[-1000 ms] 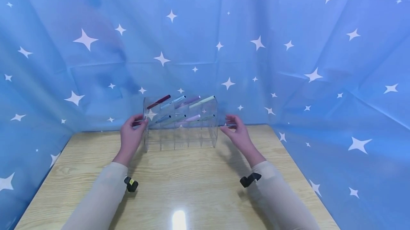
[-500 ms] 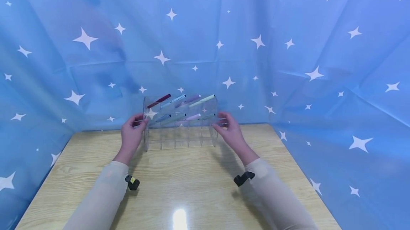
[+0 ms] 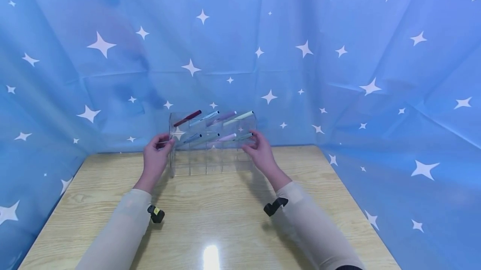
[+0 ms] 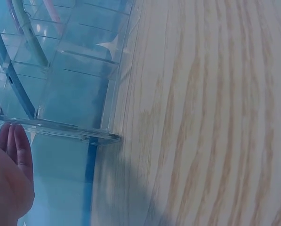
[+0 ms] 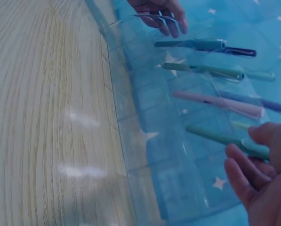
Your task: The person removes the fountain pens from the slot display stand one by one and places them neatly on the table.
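Observation:
A clear acrylic pen rack (image 3: 212, 169) stands at the back of the table, with several capped pens slanting in two rows. My left hand (image 3: 155, 157) is at the rack's left side; in the left wrist view its extended fingers (image 4: 21, 146) meet the outer side wall. My right hand (image 3: 261, 153) is at the rack's right end, around the green pen (image 5: 215, 135) of the lower row. Thumb and fingers stand apart on either side of that pen's cap. Beside it lie a pink pen (image 5: 215, 102), another green pen (image 5: 201, 69) and a teal pen (image 5: 189, 44).
The upper row holds a dark red pen (image 3: 188, 118), a light blue pen (image 3: 204, 118), a purple pen (image 3: 221, 118) and a pale green pen (image 3: 238, 118). A blue star-patterned curtain (image 3: 225, 31) hangs right behind the wooden table (image 3: 210, 211).
My right hand has moved left from beside the rack to the lower row's rightmost green pen. The left hand has stayed at the rack's left side, and the pens have kept their places.

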The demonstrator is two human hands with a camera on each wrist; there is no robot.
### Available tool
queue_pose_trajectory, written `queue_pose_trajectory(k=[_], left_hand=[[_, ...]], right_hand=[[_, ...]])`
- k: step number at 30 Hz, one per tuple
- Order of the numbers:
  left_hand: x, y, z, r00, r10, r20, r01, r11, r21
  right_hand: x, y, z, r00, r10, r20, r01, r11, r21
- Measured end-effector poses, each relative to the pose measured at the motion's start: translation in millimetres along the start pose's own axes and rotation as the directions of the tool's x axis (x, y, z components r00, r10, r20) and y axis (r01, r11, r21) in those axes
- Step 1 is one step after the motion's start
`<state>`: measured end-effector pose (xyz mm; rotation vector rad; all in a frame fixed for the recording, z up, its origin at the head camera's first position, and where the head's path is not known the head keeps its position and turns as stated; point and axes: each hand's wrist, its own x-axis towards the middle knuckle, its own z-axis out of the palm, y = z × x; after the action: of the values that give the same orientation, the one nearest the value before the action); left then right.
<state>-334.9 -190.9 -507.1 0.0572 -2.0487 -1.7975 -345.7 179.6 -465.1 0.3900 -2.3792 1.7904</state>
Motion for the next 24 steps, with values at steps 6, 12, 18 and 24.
queue_pose_trajectory(k=[6, 12, 18, 24], left_hand=[[-1.1, -0.8, 0.5, 1.0, 0.002, 0.004, -0.002, 1.0, -0.014], [-1.0, -0.9, 0.8, 1.0, -0.007, -0.005, 0.007, 1.0, -0.017], [-0.9, -1.9, 0.7, 1.0, -0.024, -0.003, 0.024, 0.999, -0.024], [-0.5, -2.4, 1.3, 1.0, -0.021, -0.005, 0.021, 0.999, -0.026]], right_hand=[[6.7, 3.3, 10.7, 0.999, 0.032, 0.014, -0.034, 0.993, 0.115], [13.4, 4.5, 18.7, 0.998, 0.052, 0.024, -0.055, 0.989, 0.141], [19.6, 7.1, 23.8, 0.997, 0.072, 0.018, -0.074, 0.989, 0.13], [21.8, 8.8, 25.6, 0.997, 0.071, 0.007, -0.071, 0.989, 0.132]])
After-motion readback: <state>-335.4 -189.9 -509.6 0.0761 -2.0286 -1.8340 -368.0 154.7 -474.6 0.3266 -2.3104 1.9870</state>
